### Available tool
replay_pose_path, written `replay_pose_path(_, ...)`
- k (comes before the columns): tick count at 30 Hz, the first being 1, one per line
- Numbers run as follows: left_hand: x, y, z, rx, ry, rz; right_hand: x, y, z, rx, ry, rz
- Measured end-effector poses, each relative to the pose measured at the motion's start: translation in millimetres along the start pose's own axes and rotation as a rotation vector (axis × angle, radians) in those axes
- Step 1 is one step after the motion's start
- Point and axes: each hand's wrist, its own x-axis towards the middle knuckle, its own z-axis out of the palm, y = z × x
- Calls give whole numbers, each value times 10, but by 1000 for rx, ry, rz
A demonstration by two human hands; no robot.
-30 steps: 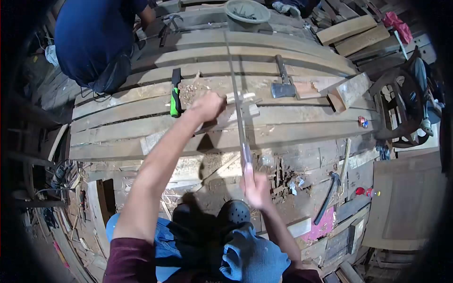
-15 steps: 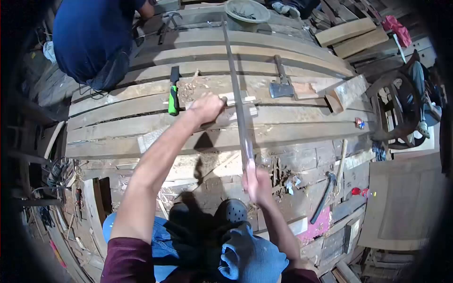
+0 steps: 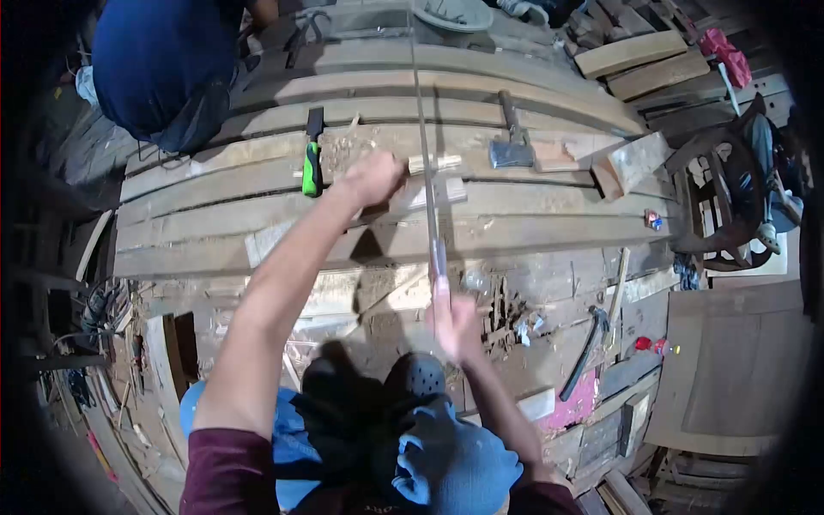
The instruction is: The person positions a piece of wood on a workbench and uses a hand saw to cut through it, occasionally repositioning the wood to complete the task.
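Observation:
My right hand (image 3: 455, 322) is closed round the handle of a handsaw (image 3: 421, 120), whose long blade points away from me and shows almost edge-on. A short light-coloured strip of wood (image 3: 444, 162) lies under the blade, its end sticking out to the right. My left hand (image 3: 375, 178), fingers wrapped, grips this strip just left of the saw. Below it another short wood piece (image 3: 451, 191) rests on the planks. Left of my left hand lies a chisel with a green and black handle (image 3: 312, 167), wood shavings (image 3: 348, 150) beside it.
A hatchet (image 3: 512, 153) lies right of the saw, near a wood block (image 3: 633, 165). Wooden planks (image 3: 532, 236) form the low work surface. A hammer (image 3: 585, 352) is on the floor at right. Another person (image 3: 163, 69) crouches at upper left; a bucket (image 3: 455, 15) stands at the back.
My right hand has moved slightly forward and left with the handsaw. The blade, tilted and broader before, now appears thinner and more upright. My left hand stays at the strip.

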Motion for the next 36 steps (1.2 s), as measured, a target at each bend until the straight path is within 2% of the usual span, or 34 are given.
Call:
replay_pose_path(1,-35,57,-13,75,90,20,-111,75,-6,36,-16,49)
replay_pose_path(2,-22,56,12,73,72,11,-141,365,47,208,11,131)
replay_pose_path(4,29,-28,59,97,15,16,-33,331,-7,153,-28,124)
replay_pose_path(5,61,-41,101,-11,107,-63,64,253,-47,134,-30,77)
replay_pose_path(8,30,-5,7,-78,59,-26,46,256,-217,247,-76,171)
replay_pose_path(9,77,-71,131,14,74,35,3,337,-289,199,-105,149)
replay_pose_path(10,31,-18,53,-4,22,-10,-46,269,-323,199,-107,181)
replay_pose_path(12,95,-103,99,44,37,9,-202,113,-373,203,-114,244)
replay_pose_path(13,87,-91,69,47,55,5,-260,276,-441,144,-186,251)
replay_pose_path(16,11,-17,35,34,69,-11,-431,496,-493,780,-270,-140)
replay_pose_path(17,2,8,-1,22,65,-22,-460,543,-545,851,-330,-96)
replay_pose_path(19,-17,6,-73,-15,96,3,-440,335,-488,704,-264,-309)
replay_pose_path(21,-17,5,-98,-36,85,-22,-429,133,-345,568,-102,-381)
replay_pose_path(24,-68,5,-85,-54,91,-15,-335,318,-287,-11,109,-288)
replay_pose_path(25,-67,1,-105,-56,102,-3,-281,351,-237,-59,122,-345)
replay_pose_path(28,-13,2,-31,-26,86,-8,-493,229,-218,-55,126,-251)
replay_pose_path(29,-26,20,-72,-14,71,-20,-648,479,-178,25,161,-274)
replay_pose_path(31,-28,34,-97,5,86,-25,-839,481,-230,3,215,-398)
replay_pose_path(33,31,-40,-45,-23,137,-10,-949,557,-327,-41,221,-350)
replay_pose_path(34,-22,44,-72,-45,147,9,-897,506,-388,-75,146,-247)
replay_pose_path(35,-67,38,-172,21,80,25,-784,394,-367,-52,152,-292)
replay_pose_path(36,-22,19,-109,-44,127,-16,-750,317,-376,-36,156,-331)
